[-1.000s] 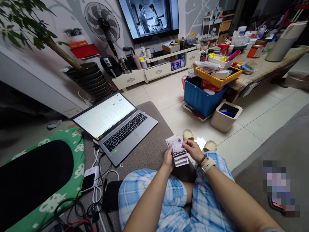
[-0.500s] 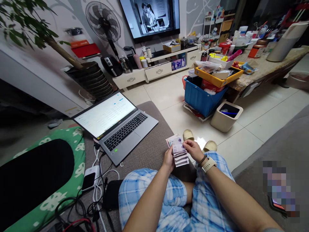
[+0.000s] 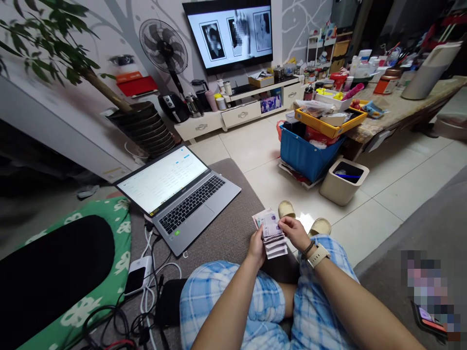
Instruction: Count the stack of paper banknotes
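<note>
Fanned out above my lap is a stack of banknotes [image 3: 274, 243], pale purple and pinkish. My left hand [image 3: 257, 245] is closed around its left side, thumb on top. At the right edge of the upper notes, my right hand [image 3: 295, 231] pinches a note between thumb and fingertips; its wrist wears a beige watch and a dark bracelet. An open laptop [image 3: 189, 209] sits on the grey couch to the left of the notes.
Tangled cables and a white power bank [image 3: 138, 276] lie left of my leg. Beige slippers [image 3: 286, 209] and a bin [image 3: 343, 182] stand on the tiled floor. A blue crate [image 3: 306, 153] is beside the cluttered table [image 3: 397, 107]. A phone [image 3: 430, 321] lies at right.
The whole view has shifted slightly, so things sit a little lower. Both hands keep nearly the same hold on the banknotes. The television picture has changed.
</note>
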A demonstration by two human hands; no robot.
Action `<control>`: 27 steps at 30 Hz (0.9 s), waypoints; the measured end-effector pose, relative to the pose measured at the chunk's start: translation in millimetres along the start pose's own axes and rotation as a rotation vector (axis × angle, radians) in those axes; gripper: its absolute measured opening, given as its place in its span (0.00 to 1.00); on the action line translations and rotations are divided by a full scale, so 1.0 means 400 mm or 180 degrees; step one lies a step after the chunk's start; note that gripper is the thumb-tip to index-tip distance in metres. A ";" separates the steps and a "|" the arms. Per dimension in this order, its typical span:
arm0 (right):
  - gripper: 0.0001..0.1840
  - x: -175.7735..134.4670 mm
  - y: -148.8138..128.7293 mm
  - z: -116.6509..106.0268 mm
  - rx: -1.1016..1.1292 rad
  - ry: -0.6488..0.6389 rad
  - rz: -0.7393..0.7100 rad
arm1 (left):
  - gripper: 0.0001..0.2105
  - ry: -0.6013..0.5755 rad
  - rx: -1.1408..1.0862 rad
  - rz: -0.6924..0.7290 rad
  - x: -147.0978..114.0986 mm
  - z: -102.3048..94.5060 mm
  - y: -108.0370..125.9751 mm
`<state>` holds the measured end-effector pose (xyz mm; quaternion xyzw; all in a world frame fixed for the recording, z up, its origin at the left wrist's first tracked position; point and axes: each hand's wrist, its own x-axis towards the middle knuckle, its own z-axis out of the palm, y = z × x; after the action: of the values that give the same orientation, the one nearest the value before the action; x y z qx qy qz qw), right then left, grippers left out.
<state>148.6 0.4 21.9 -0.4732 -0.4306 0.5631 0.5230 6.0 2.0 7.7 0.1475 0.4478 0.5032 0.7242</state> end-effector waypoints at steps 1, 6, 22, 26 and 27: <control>0.25 0.001 0.000 0.000 -0.0003 0.0006 -0.0002 | 0.11 -0.0007 0.0009 -0.0003 -0.001 -0.001 0.001; 0.26 0.002 0.004 0.001 0.0064 0.0024 -0.0021 | 0.14 -0.0061 0.0061 0.0010 -0.004 -0.007 0.002; 0.26 0.004 0.007 0.006 0.0204 -0.0035 0.0046 | 0.11 -0.0020 0.0048 0.0039 0.001 -0.008 -0.001; 0.28 0.003 0.006 0.006 0.0202 -0.0015 0.0048 | 0.11 -0.0034 0.0038 0.0012 0.001 -0.007 -0.001; 0.28 0.003 0.006 0.006 0.0211 -0.0004 0.0045 | 0.11 -0.0056 0.0037 -0.0005 -0.001 -0.007 0.000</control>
<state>145.9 1.3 19.9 -0.4583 -0.4087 0.5811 0.5341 3.7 1.2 6.3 0.1557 0.4445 0.4987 0.7276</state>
